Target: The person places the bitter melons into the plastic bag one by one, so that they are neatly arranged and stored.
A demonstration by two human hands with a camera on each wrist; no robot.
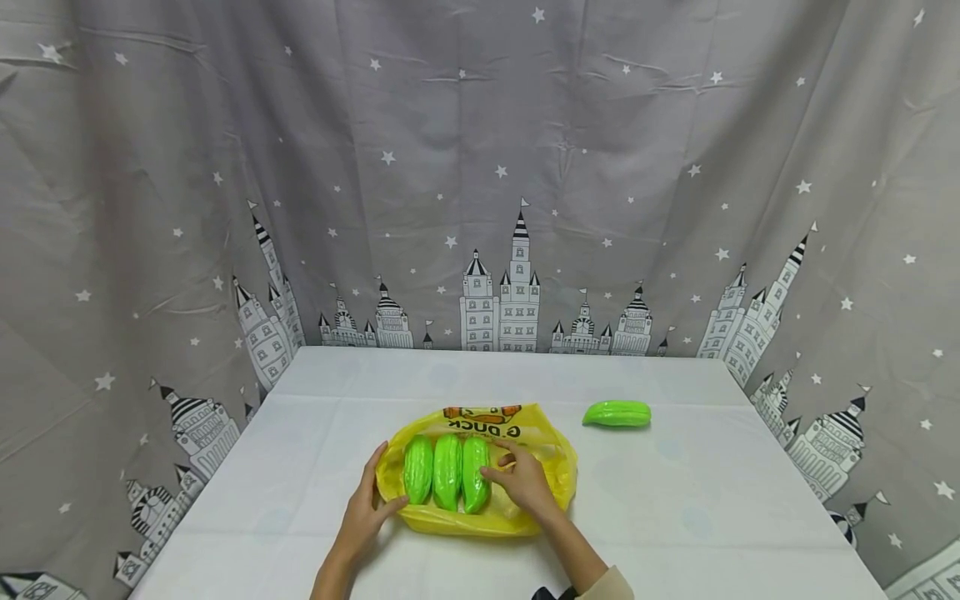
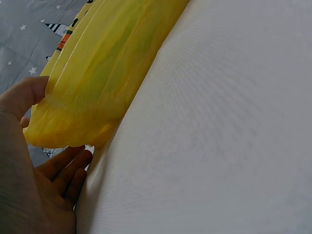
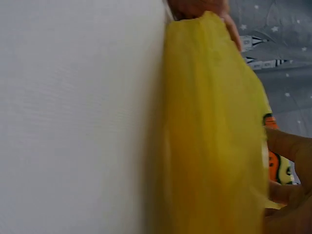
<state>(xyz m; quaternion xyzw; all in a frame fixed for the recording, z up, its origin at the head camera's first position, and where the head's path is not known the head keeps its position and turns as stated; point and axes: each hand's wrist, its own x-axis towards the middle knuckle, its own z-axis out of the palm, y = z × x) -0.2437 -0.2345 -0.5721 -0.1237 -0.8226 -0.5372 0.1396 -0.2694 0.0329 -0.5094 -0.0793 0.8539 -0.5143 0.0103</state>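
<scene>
A yellow plastic bag (image 1: 435, 523) with printed duck-brand lettering lies on the table, its mouth spread wide. Three ridged, oblong green fruit-like pieces stand side by side in its left half; the rightmost green piece (image 1: 476, 479) is nearest the right hand. My left hand (image 1: 367, 504) grips the bag's left end, thumb on the near rim and fingers around the far side. Over the bag's opening, my right hand (image 1: 523, 482) has its fingers apart, the thumb tip right at the rightmost piece. In the right wrist view, the bag's wall (image 3: 209, 126) hides the pieces.
Another green piece (image 1: 617, 414) lies on its side on the white table (image 1: 697, 500), beyond the bag to the right. A grey curtain (image 1: 600, 125) printed with stars and castles hangs behind and beside the table.
</scene>
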